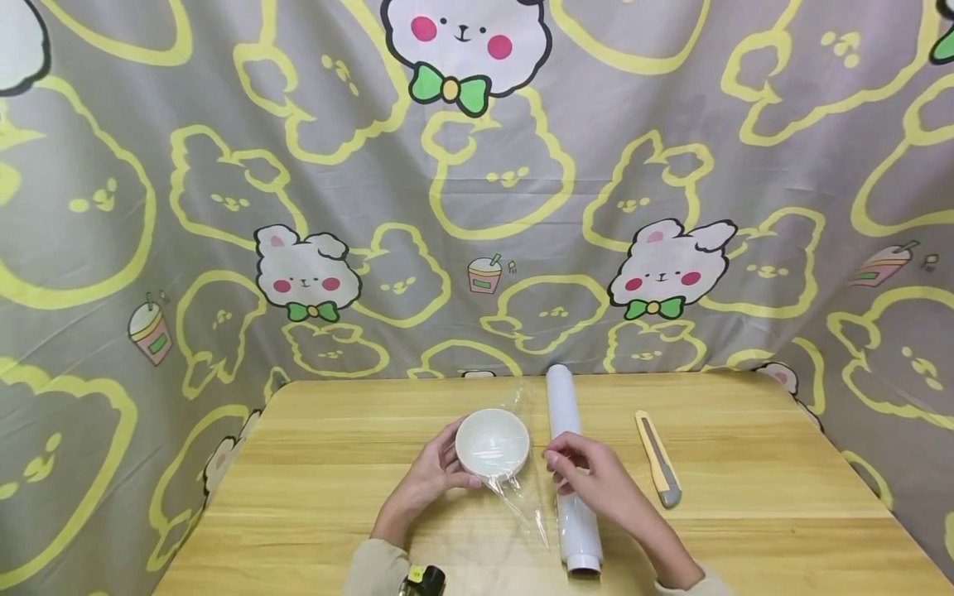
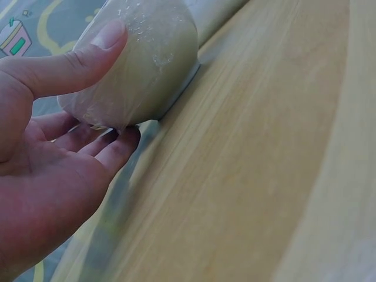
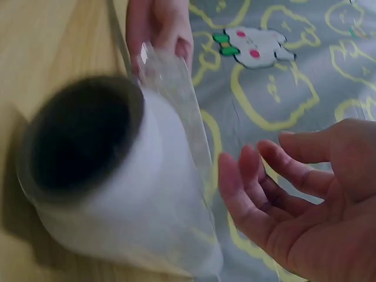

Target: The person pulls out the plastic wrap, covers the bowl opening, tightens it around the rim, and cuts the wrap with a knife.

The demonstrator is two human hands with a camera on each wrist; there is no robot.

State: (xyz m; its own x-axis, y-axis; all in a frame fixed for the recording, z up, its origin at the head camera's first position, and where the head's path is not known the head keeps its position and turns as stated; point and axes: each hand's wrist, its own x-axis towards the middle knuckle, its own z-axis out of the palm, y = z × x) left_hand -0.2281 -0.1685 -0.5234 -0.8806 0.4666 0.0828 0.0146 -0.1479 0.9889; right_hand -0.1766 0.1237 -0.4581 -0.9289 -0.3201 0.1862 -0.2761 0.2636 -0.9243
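A small white bowl (image 1: 493, 445) stands on the wooden table, clear cling film (image 1: 533, 505) over its mouth and down its side. My left hand (image 1: 436, 472) grips the bowl from the left. In the left wrist view the thumb (image 2: 97, 50) presses the film against the bowl (image 2: 158, 64), fingers around the far side. A white roll of cling film (image 1: 579, 534) lies just right of the bowl. Above it hovers my right hand (image 1: 589, 472); in the right wrist view its fingers (image 3: 232, 182) are loosely bent, with nothing visible between them and the thumb.
A yellow box cutter (image 1: 657, 459) lies on the table (image 1: 768, 488) to the right of the roll. A patterned curtain (image 1: 522, 248) hangs behind the table and along both sides. A black object with a yellow label (image 1: 425, 579) shows at the left wrist.
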